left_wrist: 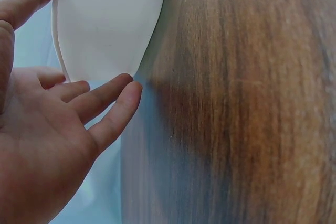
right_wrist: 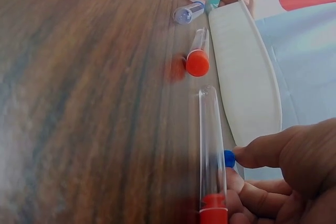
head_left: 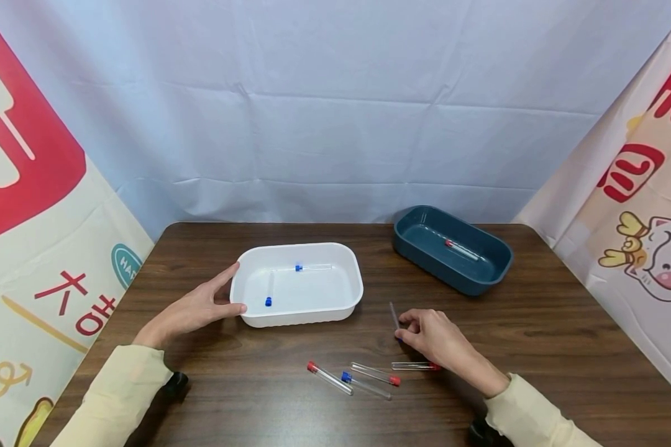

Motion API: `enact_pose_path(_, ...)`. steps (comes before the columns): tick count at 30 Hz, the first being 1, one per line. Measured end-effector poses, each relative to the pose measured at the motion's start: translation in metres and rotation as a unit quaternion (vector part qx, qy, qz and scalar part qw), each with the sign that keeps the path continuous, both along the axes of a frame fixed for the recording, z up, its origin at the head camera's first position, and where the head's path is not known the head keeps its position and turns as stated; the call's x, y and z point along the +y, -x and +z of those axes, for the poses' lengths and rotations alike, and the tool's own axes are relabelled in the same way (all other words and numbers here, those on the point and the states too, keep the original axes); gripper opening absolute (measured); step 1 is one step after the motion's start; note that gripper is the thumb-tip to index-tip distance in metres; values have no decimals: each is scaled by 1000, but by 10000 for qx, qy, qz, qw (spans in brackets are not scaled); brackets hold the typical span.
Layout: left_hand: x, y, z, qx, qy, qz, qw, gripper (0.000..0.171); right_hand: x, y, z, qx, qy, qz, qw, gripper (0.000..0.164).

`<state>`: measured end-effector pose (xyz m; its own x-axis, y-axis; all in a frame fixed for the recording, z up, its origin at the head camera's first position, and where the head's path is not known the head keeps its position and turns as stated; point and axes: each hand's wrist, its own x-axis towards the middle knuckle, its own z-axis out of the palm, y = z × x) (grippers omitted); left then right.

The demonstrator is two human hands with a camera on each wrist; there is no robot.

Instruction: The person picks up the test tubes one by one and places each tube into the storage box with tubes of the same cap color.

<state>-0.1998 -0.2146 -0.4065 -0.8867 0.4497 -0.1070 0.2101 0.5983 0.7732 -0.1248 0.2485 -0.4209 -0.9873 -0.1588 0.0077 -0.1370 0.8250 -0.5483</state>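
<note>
My right hand (head_left: 436, 335) pinches a blue-capped test tube (head_left: 394, 315) by its cap end, just over the table, its clear end pointing away. In the right wrist view its blue cap (right_wrist: 229, 158) shows between thumb and fingers. A red-capped test tube (head_left: 410, 366) lies close beside that hand. My left hand (head_left: 192, 308) rests against the left end of a white basin (head_left: 297, 318), fingers spread and nearly straight, fingertips on its wall (left_wrist: 105, 30). Inside the basin lie two blue-capped tubes, one crosswise (head_left: 315, 267), the other lengthwise (head_left: 269, 292).
A dark teal basin (head_left: 453, 273) stands at the back right with one red-capped tube (head_left: 461, 249) in it. Near the front of the wooden table (head_left: 246, 397) lie two more red-capped tubes (head_left: 331, 379) and a blue-capped tube (head_left: 367, 386). Behind hangs a pale curtain (head_left: 335, 136).
</note>
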Motion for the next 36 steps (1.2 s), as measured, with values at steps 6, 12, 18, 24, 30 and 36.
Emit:
enact_pose_path(6,0,1,-1,33,60,28,10000,98,0,0,0,-64,22,-30,10000,24)
enact_pose_path(12,-1,-1,0,106,139,-13,9998,99,1,0,0,-43,99,49,9999,26)
enact_pose_path(18,-1,-1,-1,102,133,-6,9999,99,7,4,2,-246,262,276,9990,36)
enact_pose_path(24,-1,-1,-1,71,98,5,9999,98,15,10,2,-252,333,792,9960,52)
enact_pose_path(30,0,0,-1,-10,-10,-14,10000,99,22,18,4,-38,234,1274,9916,67)
enact_pose_path(36,0,1,0,-17,8,-11,10000,98,24,22,5,-28,83,1470,9891,78)
